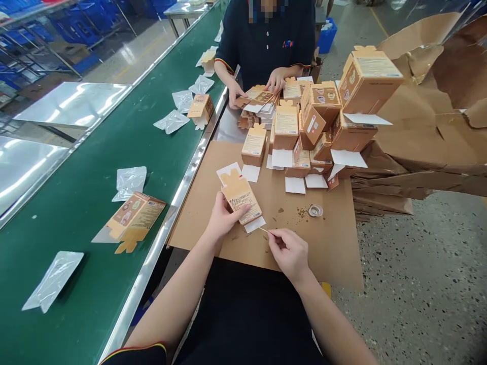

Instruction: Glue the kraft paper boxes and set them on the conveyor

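Head view: printed carton (pixel 241 200) held by left hand (pixel 224 217), fingers (pixel 240 210) clenched around it; thin tan stick (pixel 262 229) pinched by right hand (pixel 289 255), tip just beside carton's lower corner, above brown cardboard sheet (pixel 304 266).

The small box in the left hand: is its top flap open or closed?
Open: its scalloped flap sticks out unfolded beyond the box in the left hand.

Matt paperboard box (pixel 241 202), glossy plastic pouch (pixel 129 183)
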A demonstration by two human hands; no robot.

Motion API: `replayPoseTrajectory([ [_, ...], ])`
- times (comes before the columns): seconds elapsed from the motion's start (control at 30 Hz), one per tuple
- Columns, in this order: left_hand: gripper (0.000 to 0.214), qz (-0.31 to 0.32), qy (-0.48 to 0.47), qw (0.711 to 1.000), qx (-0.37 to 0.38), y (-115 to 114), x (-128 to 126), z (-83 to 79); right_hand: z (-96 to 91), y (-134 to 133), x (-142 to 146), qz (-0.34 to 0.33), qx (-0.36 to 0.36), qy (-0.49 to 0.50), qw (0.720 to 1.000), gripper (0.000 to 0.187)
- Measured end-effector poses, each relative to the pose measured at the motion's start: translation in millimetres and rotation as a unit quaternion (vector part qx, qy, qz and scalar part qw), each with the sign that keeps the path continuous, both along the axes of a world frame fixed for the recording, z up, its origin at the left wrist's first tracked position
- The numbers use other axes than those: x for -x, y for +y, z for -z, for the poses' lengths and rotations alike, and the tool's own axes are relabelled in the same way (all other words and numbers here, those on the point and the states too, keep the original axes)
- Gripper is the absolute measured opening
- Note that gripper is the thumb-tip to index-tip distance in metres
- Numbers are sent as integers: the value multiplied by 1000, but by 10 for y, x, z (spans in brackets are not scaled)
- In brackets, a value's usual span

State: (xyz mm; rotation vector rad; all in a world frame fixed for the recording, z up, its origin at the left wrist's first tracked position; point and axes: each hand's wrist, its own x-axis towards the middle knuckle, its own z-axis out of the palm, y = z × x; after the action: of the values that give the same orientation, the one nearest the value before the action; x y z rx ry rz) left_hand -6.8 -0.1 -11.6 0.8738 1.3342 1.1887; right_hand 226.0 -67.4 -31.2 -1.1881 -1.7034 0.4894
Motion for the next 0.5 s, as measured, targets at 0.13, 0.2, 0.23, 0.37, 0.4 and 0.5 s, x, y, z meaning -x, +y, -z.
replayPoseTrajectory([
  [0.13, 82, -5, -8, 1000, -15, -32, -19, 7, 134, 50, 59, -24, 1, -5, 1000, 25],
  [0.2, 82, -6, -11, 1000, -19, -37, -28, 23, 162, 52, 51, -30, 1, -8, 1000, 24],
  [0.23, 82, -6, -11, 1000, -20, -37, -32, 32, 170, 50, 47, -31, 1, -9, 999, 24],
  [0.37, 83, -4, -2, 1000, -21, -29, -37, 49, 177, 60, 45, -32, -6, -9, 999, 23],
  [0.4, 83, -4, 0, 1000, -22, -29, -38, 47, 171, 66, 44, -33, -8, -7, 999, 23],
  [0.5, 84, 1, 6, 1000, -18, -56, -47, 19, 118, 65, 4, -23, -15, -2, 1000, 23],
])
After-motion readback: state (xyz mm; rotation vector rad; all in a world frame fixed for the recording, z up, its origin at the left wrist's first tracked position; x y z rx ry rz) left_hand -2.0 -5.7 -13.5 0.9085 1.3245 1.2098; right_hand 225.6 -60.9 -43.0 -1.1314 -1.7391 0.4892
